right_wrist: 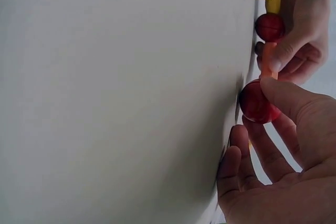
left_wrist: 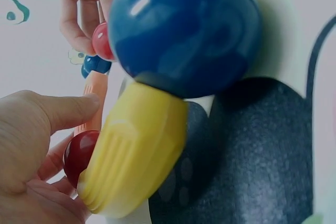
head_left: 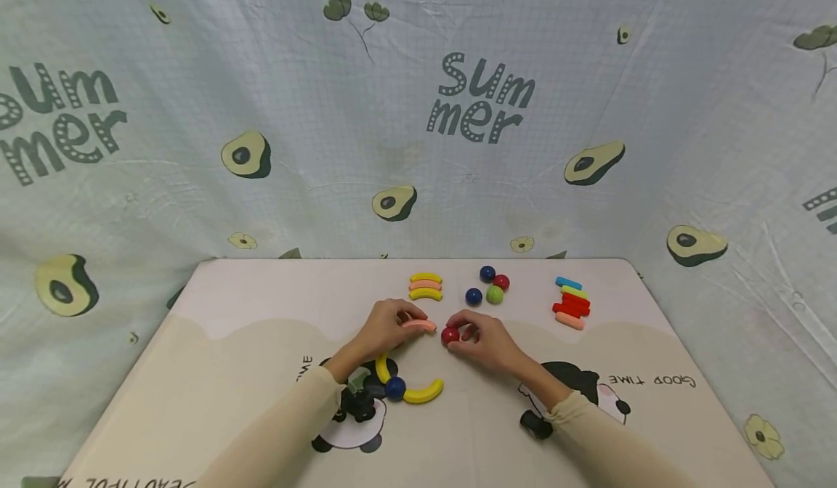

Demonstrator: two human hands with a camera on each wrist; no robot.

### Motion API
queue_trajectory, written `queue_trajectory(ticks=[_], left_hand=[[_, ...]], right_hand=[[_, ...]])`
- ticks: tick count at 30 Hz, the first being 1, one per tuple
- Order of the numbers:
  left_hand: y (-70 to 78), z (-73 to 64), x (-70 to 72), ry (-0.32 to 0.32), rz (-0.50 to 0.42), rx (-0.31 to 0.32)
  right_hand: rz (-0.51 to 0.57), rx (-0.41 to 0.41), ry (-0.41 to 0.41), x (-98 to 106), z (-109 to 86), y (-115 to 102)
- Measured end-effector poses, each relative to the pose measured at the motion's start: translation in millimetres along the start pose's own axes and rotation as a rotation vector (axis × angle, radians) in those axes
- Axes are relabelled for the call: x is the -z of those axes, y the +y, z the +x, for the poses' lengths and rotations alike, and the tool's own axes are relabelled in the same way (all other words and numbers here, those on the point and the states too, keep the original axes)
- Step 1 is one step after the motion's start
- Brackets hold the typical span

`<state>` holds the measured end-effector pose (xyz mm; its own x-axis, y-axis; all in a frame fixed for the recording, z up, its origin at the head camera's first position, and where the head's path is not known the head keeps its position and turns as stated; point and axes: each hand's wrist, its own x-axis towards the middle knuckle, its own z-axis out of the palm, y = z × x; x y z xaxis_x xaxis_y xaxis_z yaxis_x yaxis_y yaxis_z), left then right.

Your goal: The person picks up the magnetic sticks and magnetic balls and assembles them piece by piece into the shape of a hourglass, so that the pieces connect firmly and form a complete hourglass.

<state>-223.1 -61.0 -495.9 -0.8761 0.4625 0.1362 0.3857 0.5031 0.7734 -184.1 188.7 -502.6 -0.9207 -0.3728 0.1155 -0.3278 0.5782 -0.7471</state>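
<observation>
My left hand (head_left: 386, 326) pinches a curved salmon-pink rod (head_left: 420, 324) between thumb and fingers. A dark red ball (left_wrist: 79, 157) sits by its near end, beside that hand. From there a yellow curved rod (left_wrist: 137, 153) runs to a large-looking blue ball (left_wrist: 184, 30). In the head view, a second yellow rod (head_left: 423, 392) extends right from this blue ball on the table. My right hand (head_left: 487, 341) pinches a red ball (head_left: 450, 335) between thumb and fingertips, close to the pink rod's free end. Whether ball and rod touch, I cannot tell.
Behind the hands lie a row of yellow and pink curved rods (head_left: 426, 285) and several loose balls (head_left: 495, 295). Short coloured sticks (head_left: 573, 303) are grouped at the right. A printed cloth (head_left: 418, 147) hangs behind the table (head_left: 248, 372).
</observation>
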Motion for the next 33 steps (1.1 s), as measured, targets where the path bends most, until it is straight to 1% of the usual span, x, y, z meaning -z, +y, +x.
queue_trajectory(ticks=[11, 16, 22, 29, 33], left_hand=[[3.8, -0.8, 1.2, 0.005, -0.006, -0.021], [5.6, -1.6, 2.0, -0.007, -0.016, -0.012], [6.3, -1.3, 2.2, -0.009, 0.001, -0.024], [6.5, -1.3, 2.3, -0.01, 0.007, -0.06], [5.3, -1.3, 1.6, -0.015, 0.004, -0.048]], right_hand=[[0.011, -0.028, -0.017, -6, 5.7, -10], [0.009, -0.037, -0.02, -7, 6.3, -14], [0.007, -0.036, -0.02, -7, 6.1, -13], [0.009, -0.036, -0.028, -6, 5.1, -13], [0.006, -0.023, -0.033, -6, 4.6, -11]])
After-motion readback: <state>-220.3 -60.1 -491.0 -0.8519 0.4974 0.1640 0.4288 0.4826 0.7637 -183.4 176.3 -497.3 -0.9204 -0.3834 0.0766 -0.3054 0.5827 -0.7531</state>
